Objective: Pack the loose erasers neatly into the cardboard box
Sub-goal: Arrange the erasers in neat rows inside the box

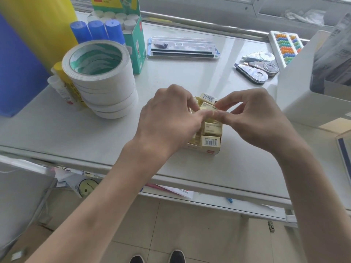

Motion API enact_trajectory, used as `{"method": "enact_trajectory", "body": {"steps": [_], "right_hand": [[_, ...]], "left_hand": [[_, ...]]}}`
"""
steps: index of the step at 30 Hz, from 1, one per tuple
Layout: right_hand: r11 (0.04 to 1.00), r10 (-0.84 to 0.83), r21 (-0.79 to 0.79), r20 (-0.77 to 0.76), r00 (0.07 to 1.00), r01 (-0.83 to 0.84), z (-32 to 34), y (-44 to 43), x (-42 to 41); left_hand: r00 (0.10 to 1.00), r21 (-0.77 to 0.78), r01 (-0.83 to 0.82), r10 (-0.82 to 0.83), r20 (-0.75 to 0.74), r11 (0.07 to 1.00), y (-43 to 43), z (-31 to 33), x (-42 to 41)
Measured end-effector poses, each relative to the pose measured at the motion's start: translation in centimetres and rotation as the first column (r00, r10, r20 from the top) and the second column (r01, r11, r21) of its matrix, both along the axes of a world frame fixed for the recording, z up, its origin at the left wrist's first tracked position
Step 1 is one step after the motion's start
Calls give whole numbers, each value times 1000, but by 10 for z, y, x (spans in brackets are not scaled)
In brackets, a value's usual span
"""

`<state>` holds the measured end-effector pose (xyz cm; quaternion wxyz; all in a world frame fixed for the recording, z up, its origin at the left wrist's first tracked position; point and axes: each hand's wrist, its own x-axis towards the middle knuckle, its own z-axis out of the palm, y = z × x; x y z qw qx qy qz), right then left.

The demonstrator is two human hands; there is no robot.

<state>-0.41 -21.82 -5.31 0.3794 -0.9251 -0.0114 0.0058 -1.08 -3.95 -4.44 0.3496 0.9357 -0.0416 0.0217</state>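
Note:
A small cardboard box stands on the white table near its front edge, filled with several pale yellow wrapped erasers, some showing barcodes. One eraser lies tilted at the box's far end. My left hand hovers over the box's left half and hides it. My right hand reaches in from the right. The thumbs and fingertips of both hands pinch one eraser just above the box's middle.
A stack of white tape rolls stands left of the box, with glue sticks and a green carton behind. A clear pencil case lies at the back. Correction tapes and a white bin sit to the right.

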Motion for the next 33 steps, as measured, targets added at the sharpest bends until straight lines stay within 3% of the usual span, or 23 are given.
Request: {"method": "enact_trajectory", "body": {"steps": [4,10,15,22,33], "right_hand": [[1000,-14,-7,14,1000,14,-2,-2,-1],[997,-34,71,14,999,33,-2,-9,-7],[996,-22,87,-2,1000,22,-5,-11,-12],[992,-67,106,27,997,64,-8,-12,-16],[981,-119,160,76,990,106,2,-13,-20]], "left_hand": [[999,27,-31,31,-8,999,-5,0,1],[983,-177,-183,175,-63,967,3,4,4],[960,-172,-277,263,-98,945,11,1,8],[947,-97,-309,298,-118,946,15,-7,7],[974,-146,-226,225,-23,963,24,1,-24]]}}
